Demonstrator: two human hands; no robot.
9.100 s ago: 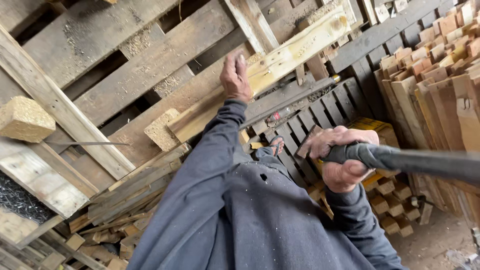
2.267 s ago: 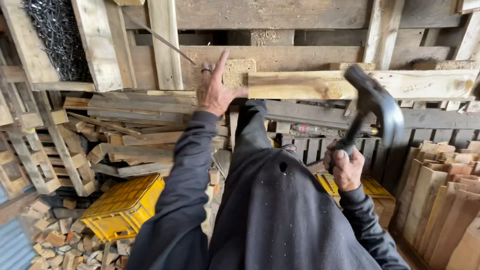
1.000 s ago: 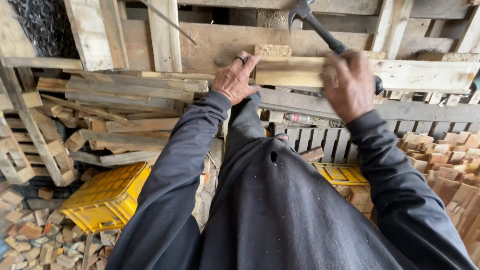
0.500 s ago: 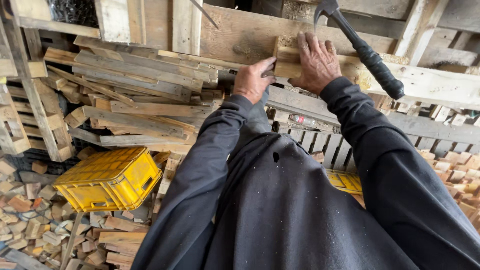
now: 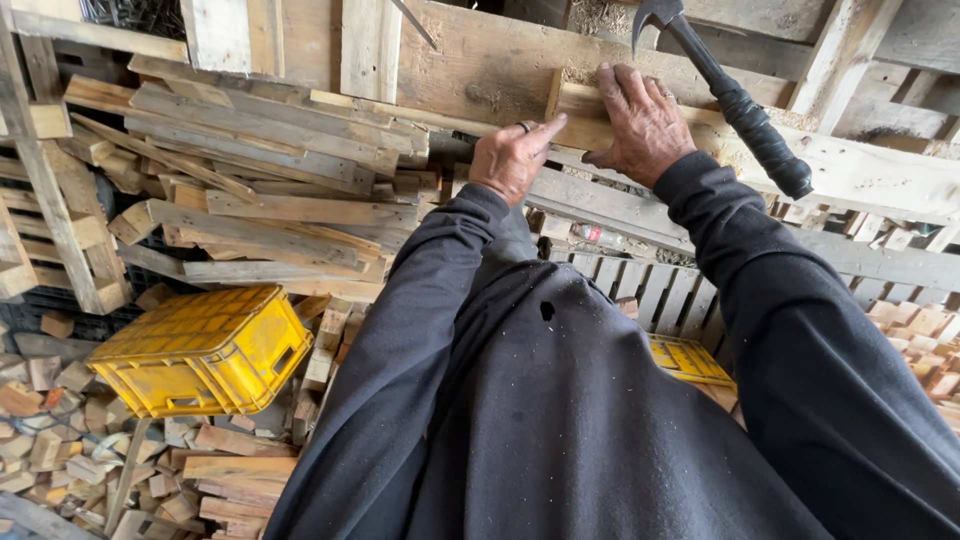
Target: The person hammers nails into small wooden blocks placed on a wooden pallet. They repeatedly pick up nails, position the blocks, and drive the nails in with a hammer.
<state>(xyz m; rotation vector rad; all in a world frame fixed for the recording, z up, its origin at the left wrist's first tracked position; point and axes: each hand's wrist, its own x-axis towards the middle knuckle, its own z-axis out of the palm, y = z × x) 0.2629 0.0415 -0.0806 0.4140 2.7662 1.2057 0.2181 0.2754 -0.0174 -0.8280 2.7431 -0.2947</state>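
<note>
plank (image 5: 850, 170): pale, rough, splintered | right hand (image 5: 645, 125): fingers spread flat on it | left hand (image 5: 512, 160): fingers curled, forefinger touching edge | hammer (image 5: 735, 95): black, resting beside right fingers

Two hands show, a left hand (image 5: 512, 160) and a right hand (image 5: 645, 122), both resting on one pale wooden plank (image 5: 860, 170). One black-handled hammer (image 5: 735, 100) lies across that plank. Two yellow plastic crates appear: one crate (image 5: 205, 350) at the left, a second crate (image 5: 685, 360) partly hidden. The loose wood offcuts (image 5: 60, 430) below are too many to count.
</note>
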